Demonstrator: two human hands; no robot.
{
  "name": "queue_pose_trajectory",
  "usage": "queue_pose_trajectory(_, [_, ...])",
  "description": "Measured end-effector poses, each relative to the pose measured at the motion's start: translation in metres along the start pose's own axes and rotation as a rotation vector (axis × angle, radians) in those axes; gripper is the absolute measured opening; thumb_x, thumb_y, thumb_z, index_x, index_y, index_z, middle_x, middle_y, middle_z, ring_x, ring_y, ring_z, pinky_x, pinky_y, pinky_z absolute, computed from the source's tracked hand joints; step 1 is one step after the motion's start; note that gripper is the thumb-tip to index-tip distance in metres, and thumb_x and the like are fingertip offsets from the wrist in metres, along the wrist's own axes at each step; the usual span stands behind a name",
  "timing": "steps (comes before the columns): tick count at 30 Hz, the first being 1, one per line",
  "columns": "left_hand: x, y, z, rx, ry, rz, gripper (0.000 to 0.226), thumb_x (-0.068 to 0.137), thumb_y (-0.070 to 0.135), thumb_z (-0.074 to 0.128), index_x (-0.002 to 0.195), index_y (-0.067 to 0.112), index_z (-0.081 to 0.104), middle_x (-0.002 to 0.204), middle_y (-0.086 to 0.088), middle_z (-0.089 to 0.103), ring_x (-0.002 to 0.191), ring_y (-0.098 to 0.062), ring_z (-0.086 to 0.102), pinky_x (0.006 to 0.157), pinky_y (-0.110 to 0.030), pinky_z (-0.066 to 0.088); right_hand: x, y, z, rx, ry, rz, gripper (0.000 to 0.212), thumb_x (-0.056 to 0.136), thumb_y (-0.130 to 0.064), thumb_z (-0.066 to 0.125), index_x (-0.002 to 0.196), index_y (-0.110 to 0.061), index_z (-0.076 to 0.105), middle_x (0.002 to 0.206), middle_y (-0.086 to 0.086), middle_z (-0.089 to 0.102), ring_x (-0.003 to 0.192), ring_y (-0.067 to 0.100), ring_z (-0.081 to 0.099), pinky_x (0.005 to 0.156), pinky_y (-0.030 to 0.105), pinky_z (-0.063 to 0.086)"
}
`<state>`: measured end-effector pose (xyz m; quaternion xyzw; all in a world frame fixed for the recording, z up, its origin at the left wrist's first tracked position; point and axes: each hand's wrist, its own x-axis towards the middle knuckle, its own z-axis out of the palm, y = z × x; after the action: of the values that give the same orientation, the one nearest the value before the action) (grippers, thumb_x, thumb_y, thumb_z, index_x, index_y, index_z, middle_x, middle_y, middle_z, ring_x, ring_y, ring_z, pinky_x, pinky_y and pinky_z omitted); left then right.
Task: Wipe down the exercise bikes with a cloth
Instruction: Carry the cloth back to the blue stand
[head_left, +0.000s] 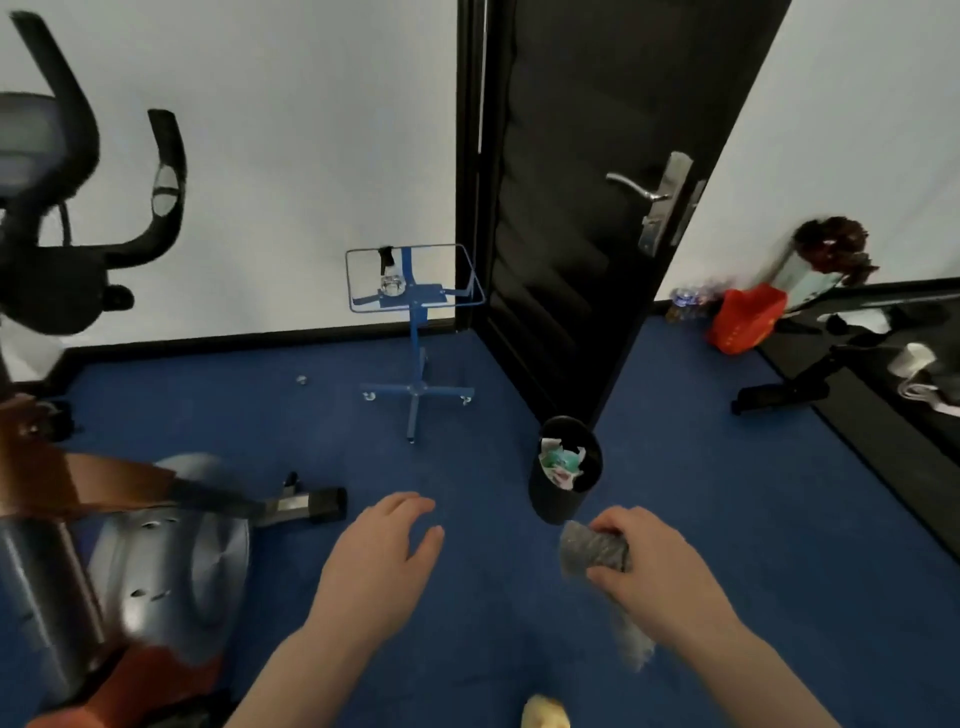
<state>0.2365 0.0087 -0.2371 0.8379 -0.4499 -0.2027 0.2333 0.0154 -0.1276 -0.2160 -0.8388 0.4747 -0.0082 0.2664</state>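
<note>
- Cloth (595, 546), grey, sits lower right of centre, clamped in the right hand (644, 564), one end trailing below the wrist.
- Left hand (382, 553), lower centre, hovers over the blue floor (727, 519), fingers loosely spread, holding nothing.
- Exercise bike (104, 545) fills the left edge; black bin (563, 467) stands just above the cloth.

dim, soft room light, wide-angle view

i see the exercise bike (104, 519) smeared with blur at left, the door (597, 208) leaning from edge distortion, faint sheen on it.

Exercise bike (119, 545) blurred, cropped by left edge.
</note>
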Motion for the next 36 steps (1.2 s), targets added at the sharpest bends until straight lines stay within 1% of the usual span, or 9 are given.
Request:
queue_pose_trajectory(7, [0.104,0.032,-0.012,-0.035,0.16,-0.1,0.036,0.092,0.038,0.05,0.125,0.026,0.057,0.136,0.012,0.051,0.123,-0.012,0.048,0.102,-0.032,0.039,0.139,-0.004,-0.055,-0.068,-0.063,-0.169,0.027,0.078,-0.029,0.065,0.102,-0.036,0.054,0.099,-0.018,0.05,0.087,0.007,0.053,0.074,0.028,0.047])
queue_pose_trajectory(10, [0.134,0.017,-0.011,-0.027,0.157,-0.175,0.036,0.091,0.038,0.052,0.125,0.025,0.057,0.135,0.011,0.051,0.124,-0.011,0.047,0.104,-0.031,0.036,0.198,-0.026,-0.055,-0.052,-0.11,-0.247,0.027,0.078,-0.03,0.066,0.101,-0.036,0.054,0.099,-0.018,0.05,0.086,0.004,0.052,0.073,0.027,0.046])
queue_pose_trajectory(14, [0.19,-0.02,-0.021,-0.029,0.128,-0.283,0.036,0.091,0.038,0.052,0.125,0.025,0.057,0.134,0.011,0.052,0.123,-0.009,0.048,0.101,-0.031,0.039,0.278,-0.061,-0.049,-0.022,-0.15,-0.313,0.027,0.078,-0.03,0.066,0.101,-0.036,0.053,0.1,-0.017,0.051,0.088,0.004,0.054,0.077,0.029,0.048])
queue_pose_trajectory(17, [0.252,-0.04,-0.044,-0.026,0.136,-0.288,0.035,0.092,0.036,0.051,0.124,0.024,0.057,0.135,0.008,0.051,0.123,-0.011,0.048,0.101,-0.03,0.039,0.341,-0.086,-0.048,-0.029,-0.157,-0.311,0.027,0.08,-0.029,0.066,0.104,-0.034,0.054,0.103,-0.017,0.051,0.087,0.004,0.054,0.073,0.025,0.047])
queue_pose_trajectory(21, [0.338,-0.055,-0.088,0.011,0.181,-0.266,0.037,0.092,0.041,0.048,0.126,0.029,0.054,0.137,0.014,0.048,0.126,-0.009,0.045,0.102,-0.028,0.037,0.418,-0.123,-0.053,-0.024,-0.151,-0.294,0.026,0.079,-0.03,0.067,0.1,-0.037,0.053,0.098,-0.019,0.05,0.082,0.0,0.054,0.067,0.02,0.045])
queue_pose_trajectory(24, [0.402,-0.064,-0.12,0.032,0.194,-0.252,0.036,0.093,0.04,0.048,0.127,0.029,0.054,0.138,0.013,0.048,0.126,-0.01,0.045,0.102,-0.029,0.037,0.471,-0.147,-0.061,-0.013,-0.121,-0.304,0.025,0.079,-0.03,0.067,0.099,-0.037,0.054,0.097,-0.019,0.05,0.082,0.0,0.055,0.068,0.021,0.046])
queue_pose_trajectory(30, [0.499,-0.069,-0.136,-0.042,0.174,-0.224,0.035,0.092,0.039,0.049,0.126,0.03,0.054,0.138,0.013,0.048,0.126,-0.009,0.045,0.101,-0.028,0.038,0.566,-0.159,-0.062,-0.006,-0.141,-0.233,0.026,0.076,-0.029,0.069,0.096,-0.038,0.054,0.093,-0.018,0.05,0.08,-0.002,0.052,0.064,0.017,0.041])
queue_pose_trajectory(32, [0.529,-0.078,-0.133,-0.031,0.159,-0.233,0.036,0.093,0.039,0.049,0.126,0.029,0.054,0.138,0.012,0.048,0.126,-0.01,0.045,0.101,-0.028,0.038,0.606,-0.163,-0.057,-0.022,-0.146,-0.233,0.028,0.077,-0.023,0.066,0.1,-0.035,0.055,0.095,-0.016,0.05,0.08,0.001,0.053,0.063,0.019,0.043])
queue_pose_trajectory(36, [0.584,-0.095,-0.135,-0.011,0.153,-0.307,0.035,0.093,0.039,0.048,0.126,0.028,0.055,0.135,0.013,0.051,0.123,-0.01,0.047,0.098,-0.027,0.039,0.682,-0.179,-0.045,-0.022,-0.188,-0.23,0.031,0.077,-0.021,0.063,0.105,-0.029,0.054,0.102,-0.012,0.053,0.087,0.009,0.057,0.072,0.029,0.051])
